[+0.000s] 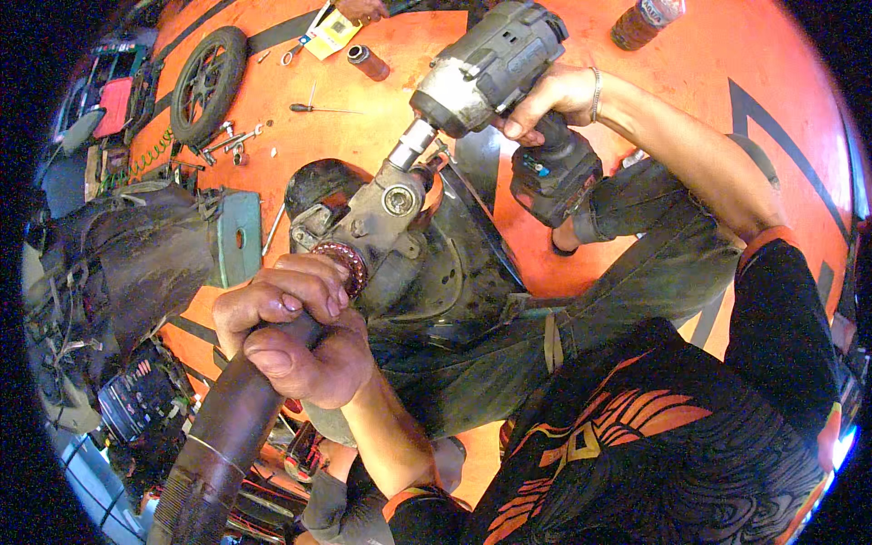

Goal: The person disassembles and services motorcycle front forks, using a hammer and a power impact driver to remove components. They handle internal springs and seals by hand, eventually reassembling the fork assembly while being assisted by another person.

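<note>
My left hand [304, 331] is wrapped round the dark tube of a motorcycle fork leg [218, 427]. The leg slants up from the lower left, with its metal axle end [381, 204] pointing away from me. A dark red ring [343, 259] circles it just beyond my fingers. In my right hand [554, 100] is a black cordless impact wrench [495, 68], gripped by its handle, with its battery hanging below. A silver socket [413, 145] on the wrench meets the fork's end; the fastener inside is hidden. My finger on the trigger cannot be made out clearly.
A small wheel with a tyre [209, 86], a screwdriver [313, 108], a dark can [368, 62] and a bottle [647, 23] are on the orange floor. Another person's hand [361, 9] is at the top beside a yellow packet [331, 36]. Dark motorcycle parts [127, 254] crowd the left.
</note>
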`<state>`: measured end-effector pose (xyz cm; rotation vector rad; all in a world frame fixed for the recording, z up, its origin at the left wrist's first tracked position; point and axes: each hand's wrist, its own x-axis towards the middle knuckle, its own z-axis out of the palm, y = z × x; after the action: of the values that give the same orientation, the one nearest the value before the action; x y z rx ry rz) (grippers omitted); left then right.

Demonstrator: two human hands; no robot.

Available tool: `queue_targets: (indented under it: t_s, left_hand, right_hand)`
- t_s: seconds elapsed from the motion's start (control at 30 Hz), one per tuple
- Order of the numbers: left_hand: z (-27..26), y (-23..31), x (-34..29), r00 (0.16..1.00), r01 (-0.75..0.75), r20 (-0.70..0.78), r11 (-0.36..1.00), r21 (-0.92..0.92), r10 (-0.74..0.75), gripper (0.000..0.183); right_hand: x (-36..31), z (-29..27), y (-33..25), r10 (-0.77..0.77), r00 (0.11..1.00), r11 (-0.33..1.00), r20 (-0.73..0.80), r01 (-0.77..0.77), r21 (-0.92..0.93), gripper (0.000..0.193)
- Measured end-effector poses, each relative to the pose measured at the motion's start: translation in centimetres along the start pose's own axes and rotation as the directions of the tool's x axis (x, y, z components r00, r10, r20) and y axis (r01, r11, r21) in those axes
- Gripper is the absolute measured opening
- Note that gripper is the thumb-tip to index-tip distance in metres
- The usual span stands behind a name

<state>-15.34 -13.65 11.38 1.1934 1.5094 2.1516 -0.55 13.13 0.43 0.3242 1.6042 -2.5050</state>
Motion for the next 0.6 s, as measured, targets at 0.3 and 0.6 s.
queue_targets:
  t_s: [0.3, 0.6]
  left_hand:
    - [-0.51, -0.32, 0.07, 0.993, -0.002, 0.118, 0.998, -0.068, 0.01, 0.043]
    - [-0.57, -0.54, -0.13, 0.995, 0.006, 0.1, 0.996, -0.089, 0.003, 0.042]
  right_hand:
    - [-0.44, 0.04, 0.6, 0.016, 1.0, 0.999, 0.02, -0.017, 0.029, 0.028]
    - [-0.57, 0.03, 0.72, 0.039, 0.999, 0.999, 0.019, -0.04, 0.031, 0.029]
